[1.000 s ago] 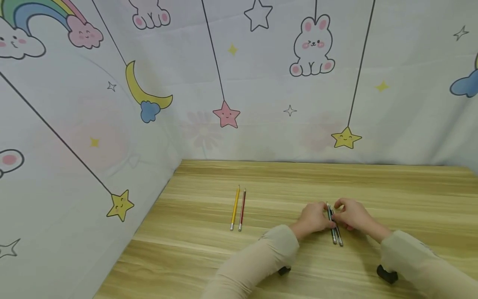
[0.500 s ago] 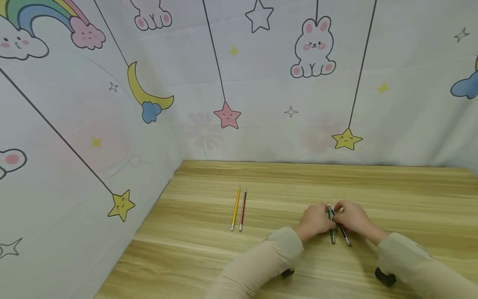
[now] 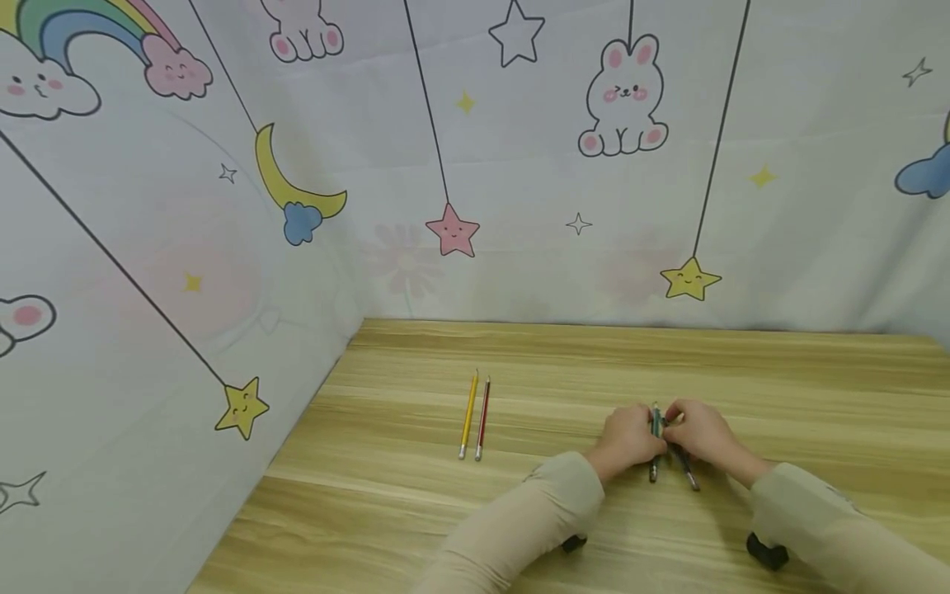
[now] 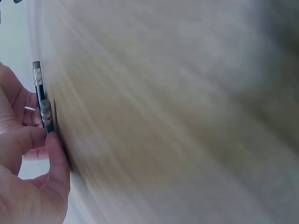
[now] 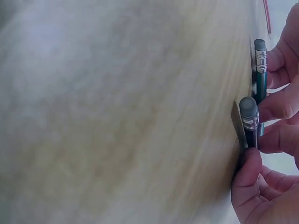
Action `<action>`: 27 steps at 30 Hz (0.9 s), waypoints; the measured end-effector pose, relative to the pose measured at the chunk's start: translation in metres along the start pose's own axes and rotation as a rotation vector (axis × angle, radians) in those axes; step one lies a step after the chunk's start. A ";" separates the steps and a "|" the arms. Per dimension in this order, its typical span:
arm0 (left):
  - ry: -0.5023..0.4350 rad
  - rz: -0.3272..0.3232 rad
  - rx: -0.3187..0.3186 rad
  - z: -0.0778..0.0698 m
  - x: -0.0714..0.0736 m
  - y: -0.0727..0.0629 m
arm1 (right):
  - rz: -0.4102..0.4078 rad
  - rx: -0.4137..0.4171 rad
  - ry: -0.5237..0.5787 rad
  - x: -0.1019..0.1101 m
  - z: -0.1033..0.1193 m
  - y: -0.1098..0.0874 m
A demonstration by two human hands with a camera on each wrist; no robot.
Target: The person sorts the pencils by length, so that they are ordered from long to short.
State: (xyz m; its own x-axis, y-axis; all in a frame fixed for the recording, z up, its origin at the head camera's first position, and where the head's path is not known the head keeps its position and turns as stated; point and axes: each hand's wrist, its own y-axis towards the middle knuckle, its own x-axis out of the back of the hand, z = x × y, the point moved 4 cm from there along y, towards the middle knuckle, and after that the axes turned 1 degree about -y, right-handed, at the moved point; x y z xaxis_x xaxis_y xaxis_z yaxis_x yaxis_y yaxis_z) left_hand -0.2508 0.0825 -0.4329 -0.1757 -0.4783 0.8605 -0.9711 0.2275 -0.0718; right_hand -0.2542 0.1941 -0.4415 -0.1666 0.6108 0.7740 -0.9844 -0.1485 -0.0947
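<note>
My left hand (image 3: pixel 629 437) pinches a green pencil (image 3: pixel 656 422) between thumb and fingers, low over the wooden table. Just to its right, my right hand (image 3: pixel 701 431) holds a dark pencil (image 3: pixel 686 468) the same way. Both have grey erasers on silver ferrules pointing toward me. The pencils stand apart at their eraser ends and converge at the far end, where fingers cover much of the dark one. In the right wrist view, thumb and finger grip the dark pencil (image 5: pixel 250 119) right below its ferrule, with the green pencil (image 5: pixel 261 84) beyond.
Left of the hands, a yellow pencil (image 3: pixel 468 417) and a dark red pencil (image 3: pixel 483 417) lie side by side on the table (image 3: pixel 371 429), tips pointing away. A white curtain (image 3: pixel 519 165) printed with stars and rabbits borders the table behind and on the left.
The two pencils lay close together a second ago; their eraser ends have since spread, the green one's leftward and the dark one's rightward. The yellow and red pencils stay put.
</note>
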 end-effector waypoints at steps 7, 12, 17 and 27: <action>-0.119 0.009 0.009 0.009 0.000 0.004 | -0.016 0.022 0.052 0.004 0.003 0.000; -0.276 0.016 0.053 0.014 0.005 0.004 | -0.038 0.034 0.117 0.011 0.009 0.002; -0.342 0.010 0.056 0.017 0.011 0.005 | -0.067 0.043 0.151 0.017 0.016 0.004; -0.419 0.000 0.033 0.026 0.021 0.006 | -0.077 0.053 0.293 0.017 0.029 0.007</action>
State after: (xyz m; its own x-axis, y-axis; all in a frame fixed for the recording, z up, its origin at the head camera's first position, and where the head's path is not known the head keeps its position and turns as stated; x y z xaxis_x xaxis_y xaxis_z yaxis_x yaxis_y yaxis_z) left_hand -0.2647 0.0519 -0.4290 -0.2200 -0.7833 0.5814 -0.9745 0.2039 -0.0940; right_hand -0.2623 0.1810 -0.4104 -0.1087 0.8190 0.5634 -0.9917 -0.1288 -0.0041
